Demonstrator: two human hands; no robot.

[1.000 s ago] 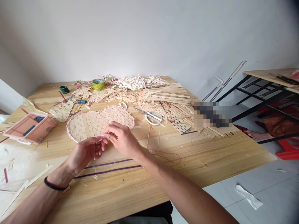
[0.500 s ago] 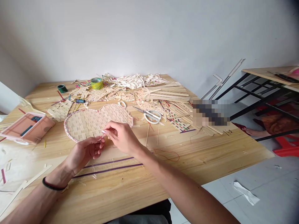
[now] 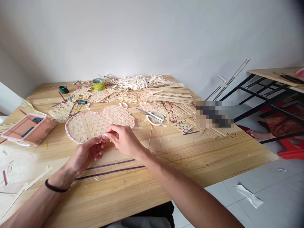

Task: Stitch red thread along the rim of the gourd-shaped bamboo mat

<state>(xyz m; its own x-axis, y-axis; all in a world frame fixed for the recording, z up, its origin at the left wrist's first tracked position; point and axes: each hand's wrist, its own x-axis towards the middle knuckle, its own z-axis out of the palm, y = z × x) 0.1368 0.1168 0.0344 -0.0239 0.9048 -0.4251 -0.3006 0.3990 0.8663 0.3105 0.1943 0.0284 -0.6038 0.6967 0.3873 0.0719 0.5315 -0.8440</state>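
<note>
A pale woven-strip mat (image 3: 86, 125), heart-like in outline with a pink and white braided rim, lies in front of me. At its near edge my left hand (image 3: 87, 152) is closed, thumb and forefinger pinching the rim. My right hand (image 3: 124, 139) touches the left fingertips, its thumb and forefinger pressed together; what they pinch is too small to make out. Red thread (image 3: 169, 155) lies loosely looped on the table beyond my right forearm. White-handled scissors (image 3: 155, 118) rest to the right of the mat, blades slightly apart. My fingers hide part of the near rim.
Heaps of pale strips (image 3: 163, 95) cover the back of the table. A yellow tape roll (image 3: 98, 84) and a green spool (image 3: 63, 89) stand behind the mat. A pink box (image 3: 41, 133) sits at left. Two purple strips (image 3: 114, 171) lie near me.
My hands stay at the mat's near edge, with only slight finger movement. The view has shifted a little; nothing on the table has visibly been moved.
</note>
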